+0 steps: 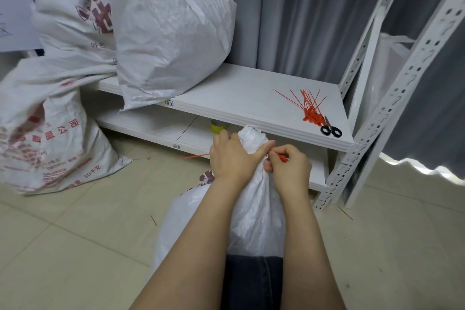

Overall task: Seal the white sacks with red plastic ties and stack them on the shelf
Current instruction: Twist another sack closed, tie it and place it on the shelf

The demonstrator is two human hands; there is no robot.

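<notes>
Head view, near to far. At 6 o'clock, dark trousers (251, 282) are cut off by the lower edge, and both forearms run up from there. Just beyond, the sack (254, 209) stands on the tiled floor (75, 246). The arms hide much of its body, and only part of a red print shows at its left shoulder. Near centre, the left hand (231, 158) grips the gathered neck. Its fingers are curled round and mostly hidden behind the bunched top, and its thumb is stretched toward 3 o'clock. The right hand (289, 168), against the neck's right side, pinches the tie (193, 157) between thumb and forefinger, the other fingers curled under. The tie's tail projects at 9 o'clock of the left hand; the hands hide whether it circles the neck. A red offcut (153, 220) lies at 7 o'clock. Beyond the hands, a yellow roll (218, 126) sits half hidden under the upper board of the shelf (251, 98). On that board at 2 o'clock lie spare ties (309, 106), with scissors (331, 131) touching their tags. At 11 o'clock a plain sack (171, 40) overhangs the board's front edge. Behind it are printed sacks (75, 20), cut off at the top. At 9 o'clock a blurred floor sack (50, 143) has unreadable print. A perforated post (392, 98) rises at 3 o'clock, and a grey curtain (302, 7) closes the background.
</notes>
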